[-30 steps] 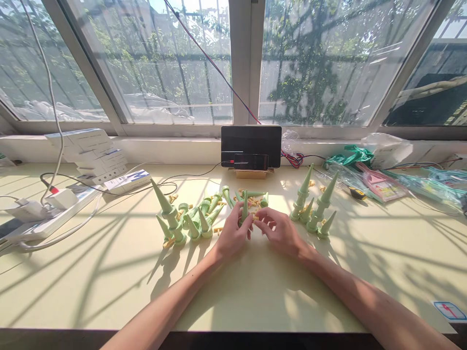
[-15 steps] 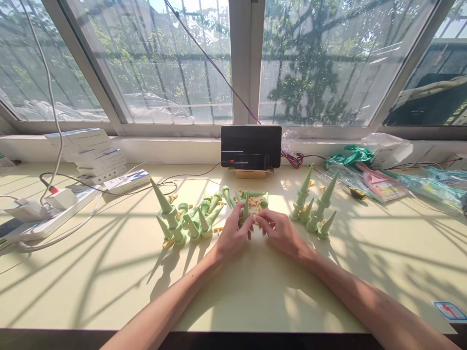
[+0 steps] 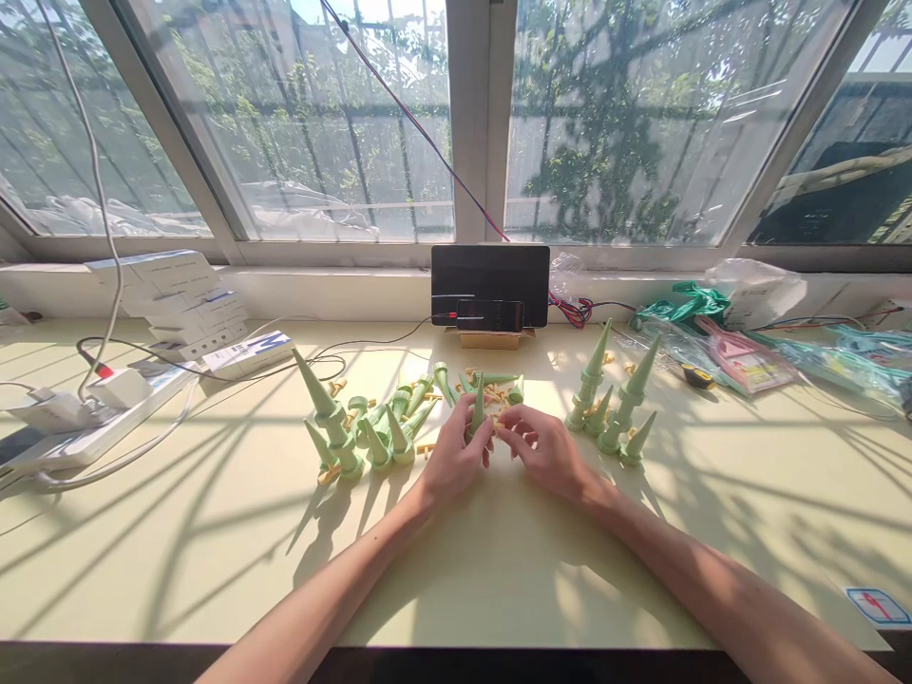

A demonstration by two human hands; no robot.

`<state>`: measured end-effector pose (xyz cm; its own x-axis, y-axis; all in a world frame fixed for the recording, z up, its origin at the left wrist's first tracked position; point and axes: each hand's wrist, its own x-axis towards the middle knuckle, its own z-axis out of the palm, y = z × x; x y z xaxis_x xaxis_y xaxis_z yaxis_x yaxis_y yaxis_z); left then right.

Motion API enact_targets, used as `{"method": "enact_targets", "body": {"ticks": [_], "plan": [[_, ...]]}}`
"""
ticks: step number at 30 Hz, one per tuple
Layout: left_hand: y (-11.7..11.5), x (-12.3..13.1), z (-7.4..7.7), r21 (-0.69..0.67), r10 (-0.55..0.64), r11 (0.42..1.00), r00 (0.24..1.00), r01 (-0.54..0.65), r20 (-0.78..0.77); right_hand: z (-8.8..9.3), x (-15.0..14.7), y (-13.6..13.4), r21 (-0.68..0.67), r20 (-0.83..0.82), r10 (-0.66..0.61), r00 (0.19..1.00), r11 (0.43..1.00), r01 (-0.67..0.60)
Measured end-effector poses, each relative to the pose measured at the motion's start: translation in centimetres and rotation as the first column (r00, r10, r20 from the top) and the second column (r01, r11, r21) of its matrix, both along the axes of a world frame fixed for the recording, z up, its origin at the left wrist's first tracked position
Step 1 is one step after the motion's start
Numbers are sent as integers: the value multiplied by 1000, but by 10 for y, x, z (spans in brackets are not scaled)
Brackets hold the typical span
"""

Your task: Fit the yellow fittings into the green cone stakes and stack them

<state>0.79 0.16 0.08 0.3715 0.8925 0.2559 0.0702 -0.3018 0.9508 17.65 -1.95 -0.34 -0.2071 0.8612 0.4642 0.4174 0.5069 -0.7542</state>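
My left hand point(image 3: 462, 446) is closed round a pale green cone-shaped piece point(image 3: 479, 399), its point upward. Close beside it, my right hand point(image 3: 545, 446) pinches a small yellowish piece point(image 3: 497, 427) against the green one; the fingers partly hide it. Behind the hands lie loose green parts point(image 3: 443, 382) and small yellow pegs. To the left stand joined green cones and rings point(image 3: 332, 423), with shorter cones point(image 3: 397, 439) near my left hand. Another pair of joined green towers point(image 3: 619, 408) stands to the right of my right hand.
A black tablet point(image 3: 490, 275) and a phone point(image 3: 490, 315) lean at the back on a cardboard stand. White boxes point(image 3: 171, 294) and a power strip point(image 3: 106, 418) with cables occupy the left. Plastic bags point(image 3: 755, 356) and a black-yellow object point(image 3: 696, 377) lie at the back right.
My right hand has shifted slightly left, its fingertips closer to the green cone piece. My left hand holds the cone in nearly the same spot.
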Motion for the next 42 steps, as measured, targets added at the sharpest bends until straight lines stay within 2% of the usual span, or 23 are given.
{"method": "enact_targets", "body": {"ticks": [15,27,42], "plan": [[-1,-1,0,-2,-27,1000,999,27,-20,-2,1,1,-45,38,5,999,999,-3],[-2,-1,2,8,21,1000,998,-21,-65,1,0,0,-44,9,7,1000,999,-6],[-2,-1,1,-2,-10,1000,999,10,-36,-3,1,1,-54,54,13,998,999,-10]]}}
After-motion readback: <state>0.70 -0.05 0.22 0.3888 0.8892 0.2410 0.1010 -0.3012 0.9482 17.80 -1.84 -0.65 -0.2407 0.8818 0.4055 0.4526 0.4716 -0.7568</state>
